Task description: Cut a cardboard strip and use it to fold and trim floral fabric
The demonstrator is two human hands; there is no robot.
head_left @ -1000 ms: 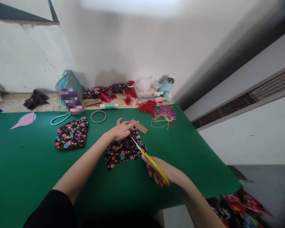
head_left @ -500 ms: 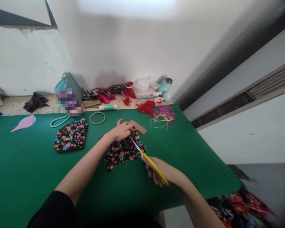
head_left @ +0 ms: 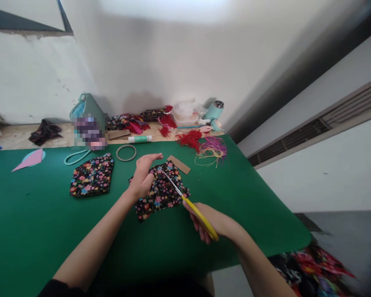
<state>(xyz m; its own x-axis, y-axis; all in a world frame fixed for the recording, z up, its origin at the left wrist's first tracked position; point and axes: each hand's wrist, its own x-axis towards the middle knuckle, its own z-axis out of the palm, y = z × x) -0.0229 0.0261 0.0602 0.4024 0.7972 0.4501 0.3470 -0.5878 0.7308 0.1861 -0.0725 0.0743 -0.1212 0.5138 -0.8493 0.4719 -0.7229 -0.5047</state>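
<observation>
My right hand (head_left: 205,220) is closed around the yellow handles of a pair of scissors (head_left: 200,215). The slim blades point up and left, lying over a piece of black floral fabric (head_left: 167,192) on the green table mat (head_left: 235,198). Above the fabric's left part is my left hand (head_left: 143,175), fingers stretched forward and thumb apart, with nothing in it. Whether its lower edge touches the cloth I cannot tell. A brown cardboard strip (head_left: 179,164) lies at the fabric's far right corner.
To the left lies a stack of floral fabric pieces (head_left: 92,176). Behind are a ring (head_left: 126,153), a glue stick (head_left: 140,139), red threads (head_left: 190,139), purple and yellow threads (head_left: 212,149), a teal pouch (head_left: 94,105) and a mint bottle (head_left: 215,110). A wall bounds the table's back.
My left hand has drawn back to the left from the fabric's far edge near the blade tips, uncovering cloth and the tips. My right hand and the scissors have hardly moved.
</observation>
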